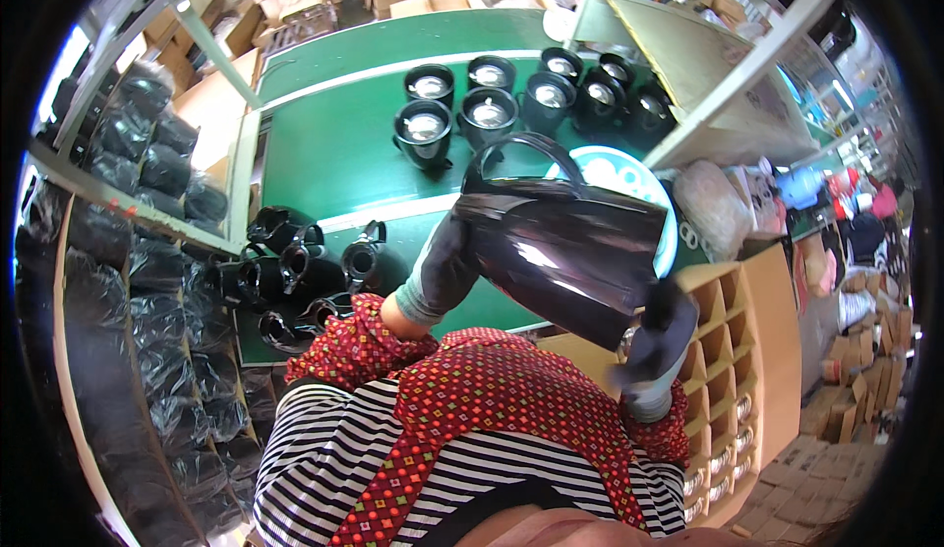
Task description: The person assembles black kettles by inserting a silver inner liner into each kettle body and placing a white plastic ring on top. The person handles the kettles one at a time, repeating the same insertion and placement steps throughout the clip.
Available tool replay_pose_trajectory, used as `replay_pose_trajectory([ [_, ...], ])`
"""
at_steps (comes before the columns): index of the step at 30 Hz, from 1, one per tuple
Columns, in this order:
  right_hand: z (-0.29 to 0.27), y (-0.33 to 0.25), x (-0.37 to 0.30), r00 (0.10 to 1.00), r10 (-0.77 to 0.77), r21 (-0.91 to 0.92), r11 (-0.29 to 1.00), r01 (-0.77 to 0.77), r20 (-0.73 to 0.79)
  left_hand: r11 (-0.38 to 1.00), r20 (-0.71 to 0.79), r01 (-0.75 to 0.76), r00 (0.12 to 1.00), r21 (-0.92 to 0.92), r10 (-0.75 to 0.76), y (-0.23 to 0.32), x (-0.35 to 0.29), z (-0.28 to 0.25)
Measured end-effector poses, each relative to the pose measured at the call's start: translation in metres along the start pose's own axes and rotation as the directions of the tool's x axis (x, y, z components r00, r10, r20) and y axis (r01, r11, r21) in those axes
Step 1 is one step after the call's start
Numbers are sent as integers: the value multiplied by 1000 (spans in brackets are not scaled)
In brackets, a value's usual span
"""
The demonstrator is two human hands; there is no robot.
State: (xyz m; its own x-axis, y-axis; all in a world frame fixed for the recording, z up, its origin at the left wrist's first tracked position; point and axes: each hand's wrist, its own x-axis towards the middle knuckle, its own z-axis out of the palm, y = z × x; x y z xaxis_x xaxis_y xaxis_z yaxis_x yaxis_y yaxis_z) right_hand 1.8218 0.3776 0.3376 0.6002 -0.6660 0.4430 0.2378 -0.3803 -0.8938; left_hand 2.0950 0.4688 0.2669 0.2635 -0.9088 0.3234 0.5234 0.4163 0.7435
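Note:
A glossy black jug [565,252] with a loop handle is tilted on its side in front of my chest, handle uppermost. My left hand [447,262], in a dark glove with a grey-green cuff, is closed round its narrower left end. At the wider right end is my right hand [661,335], gloved too and partly blurred. Its fingers are curled by the jug's edge, next to a small shiny silver spot; what they grip is hidden. Beyond the jug, several black jugs [425,134] stand on the green table [324,153], silvery round surfaces showing in their tops.
More black jugs [300,262] lie close together at the table's left. A light-blue basin [661,188] of white rings sits behind the held jug. By my right arm stands a divided carton [733,350] with silvery pieces in some cells. Plastic-wrapped black items [167,331] fill the left rack.

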Motion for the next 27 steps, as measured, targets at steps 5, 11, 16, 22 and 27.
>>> replay_pose_trajectory([
  [5,66,12,62,817,-436,-502,645,576,376,941,-226,100,958,-324,-179,-4,-23,-53],
  [11,134,81,109,706,-472,-432,566,702,529,941,-394,338,868,24,-302,80,-40,-50],
  [16,200,115,136,663,-421,-350,608,713,619,914,-478,283,871,291,-117,92,-44,-101],
  [22,203,123,136,760,-205,-381,767,516,617,-69,-50,73,955,995,292,93,-26,-278],
  [27,144,166,86,856,115,-517,835,192,504,933,-783,358,573,-25,-240,83,102,-357],
])
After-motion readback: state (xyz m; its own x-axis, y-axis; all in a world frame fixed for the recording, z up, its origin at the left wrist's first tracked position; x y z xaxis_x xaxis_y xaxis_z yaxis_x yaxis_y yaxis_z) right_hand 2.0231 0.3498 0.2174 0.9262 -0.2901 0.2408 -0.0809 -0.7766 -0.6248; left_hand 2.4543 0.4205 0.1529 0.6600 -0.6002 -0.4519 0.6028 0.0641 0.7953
